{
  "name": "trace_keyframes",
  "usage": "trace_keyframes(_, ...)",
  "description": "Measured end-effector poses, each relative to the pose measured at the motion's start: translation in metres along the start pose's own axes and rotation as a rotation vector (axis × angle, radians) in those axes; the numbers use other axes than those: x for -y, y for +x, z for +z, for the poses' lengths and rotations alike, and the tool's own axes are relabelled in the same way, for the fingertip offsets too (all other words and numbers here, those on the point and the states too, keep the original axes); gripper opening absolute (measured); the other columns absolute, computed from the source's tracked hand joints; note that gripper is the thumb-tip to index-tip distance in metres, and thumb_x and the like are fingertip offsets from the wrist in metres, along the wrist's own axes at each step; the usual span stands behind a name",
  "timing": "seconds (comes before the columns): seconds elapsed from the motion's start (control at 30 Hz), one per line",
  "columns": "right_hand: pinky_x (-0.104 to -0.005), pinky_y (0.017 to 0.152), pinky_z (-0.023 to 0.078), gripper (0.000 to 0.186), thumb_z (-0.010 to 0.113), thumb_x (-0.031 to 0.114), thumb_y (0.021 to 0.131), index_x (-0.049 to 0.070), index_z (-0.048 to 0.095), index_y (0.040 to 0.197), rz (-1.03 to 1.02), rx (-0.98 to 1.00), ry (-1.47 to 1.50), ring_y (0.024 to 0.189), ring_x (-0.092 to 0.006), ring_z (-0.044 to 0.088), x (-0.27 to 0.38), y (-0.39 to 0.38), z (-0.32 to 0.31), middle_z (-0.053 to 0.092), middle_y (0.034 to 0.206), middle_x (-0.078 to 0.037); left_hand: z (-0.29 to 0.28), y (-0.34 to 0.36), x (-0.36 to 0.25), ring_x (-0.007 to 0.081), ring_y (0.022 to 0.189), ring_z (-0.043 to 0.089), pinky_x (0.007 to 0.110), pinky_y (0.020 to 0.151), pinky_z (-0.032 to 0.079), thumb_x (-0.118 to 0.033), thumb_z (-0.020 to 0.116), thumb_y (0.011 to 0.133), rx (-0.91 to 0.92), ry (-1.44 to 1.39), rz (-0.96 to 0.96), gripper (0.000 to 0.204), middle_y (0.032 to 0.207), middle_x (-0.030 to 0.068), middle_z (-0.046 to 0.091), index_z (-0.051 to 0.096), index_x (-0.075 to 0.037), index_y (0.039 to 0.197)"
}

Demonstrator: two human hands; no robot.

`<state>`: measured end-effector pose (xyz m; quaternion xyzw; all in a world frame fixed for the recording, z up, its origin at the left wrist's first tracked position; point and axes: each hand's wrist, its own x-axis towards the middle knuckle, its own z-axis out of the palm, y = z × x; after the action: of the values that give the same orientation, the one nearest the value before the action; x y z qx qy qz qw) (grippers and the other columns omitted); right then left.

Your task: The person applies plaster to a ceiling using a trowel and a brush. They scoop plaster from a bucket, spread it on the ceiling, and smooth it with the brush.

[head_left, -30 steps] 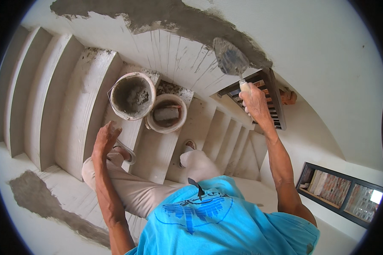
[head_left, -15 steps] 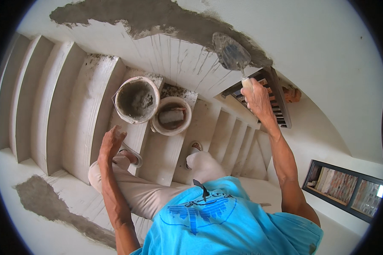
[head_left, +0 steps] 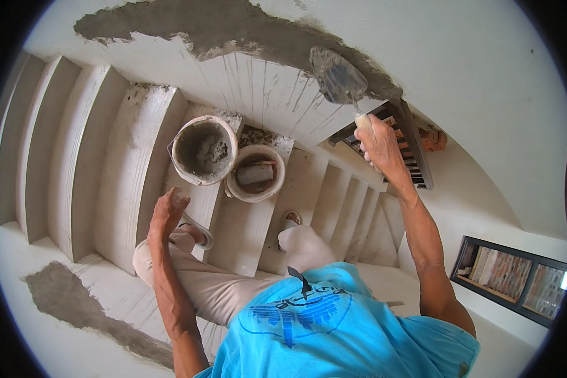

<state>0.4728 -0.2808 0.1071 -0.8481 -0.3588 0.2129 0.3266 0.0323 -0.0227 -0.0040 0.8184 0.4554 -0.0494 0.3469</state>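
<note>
In my right hand [head_left: 382, 146] is a trowel [head_left: 339, 77] with a pale wooden handle, the fingers wrapped round it. Its broad metal blade is smeared with grey and overlaps the lower edge of a long grey mortar patch [head_left: 233, 28] on the white wall. Whether the blade presses on the wall, I cannot tell. My left hand [head_left: 167, 213] hangs above my left knee, fingers loosely bent and partly apart, with nothing visible in it. Beyond it, a bucket [head_left: 232, 165] of grey mortar stands on a step, beside a second bucket [head_left: 281, 179] containing a greyish block-like piece.
White stairs [head_left: 116, 164] rise to the left and descend to the right, with mortar crumbs along the wall. A dark slatted frame [head_left: 422, 157] is set near my right forearm. Another mortar patch [head_left: 63, 296] marks the near-left wall. A dark-framed window [head_left: 520, 277] is at right.
The trowel blade has shifted slightly to the left along the mortar patch, my right hand moving with it. My left hand stays nearly in place.
</note>
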Motion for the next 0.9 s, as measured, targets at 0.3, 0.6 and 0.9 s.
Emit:
trace_keyframes(0.3,-0.0313,0.041,0.042,0.028,0.057,0.028,0.088,0.000,0.055,0.093,0.298,0.160,0.028,0.047,-0.0129,0.052,-0.032,-0.023,0.009,0.053,0.064,-0.005,-0.003,-0.004,-0.007,0.0416,0.105,0.063,0.048,0.092,0.048,-0.032,0.065,0.094,-0.019,0.030,-0.008,0.046,0.112,0.0268,0.067,0.060,-0.002,0.128)
trace_keyframes(0.6,-0.0485,0.065,0.048,0.037,0.059,0.030,0.090,-0.006,0.054,0.086,-0.044,-0.030,-0.126,0.066,-0.0410,0.061,-0.032,-0.001,-0.007,0.058,0.069,-0.024,-0.003,0.005,-0.009,0.0415,0.111,0.061,0.047,0.097,0.047,-0.031,0.065,0.094,0.058,0.002,-0.048,0.046,0.118,0.0265,0.066,0.059,-0.003,0.130)
trace_keyframes(0.9,-0.0522,0.069,0.048,0.035,0.062,0.028,0.091,-0.007,0.055,0.089,0.042,0.033,-0.185,0.078,-0.0492,0.063,-0.052,-0.026,-0.003,0.061,0.077,-0.032,-0.003,-0.002,-0.008,0.0420,0.113,0.060,0.046,0.098,0.046,-0.032,0.065,0.093,0.015,0.028,0.008,0.048,0.119,0.0267,0.065,0.059,-0.001,0.129)
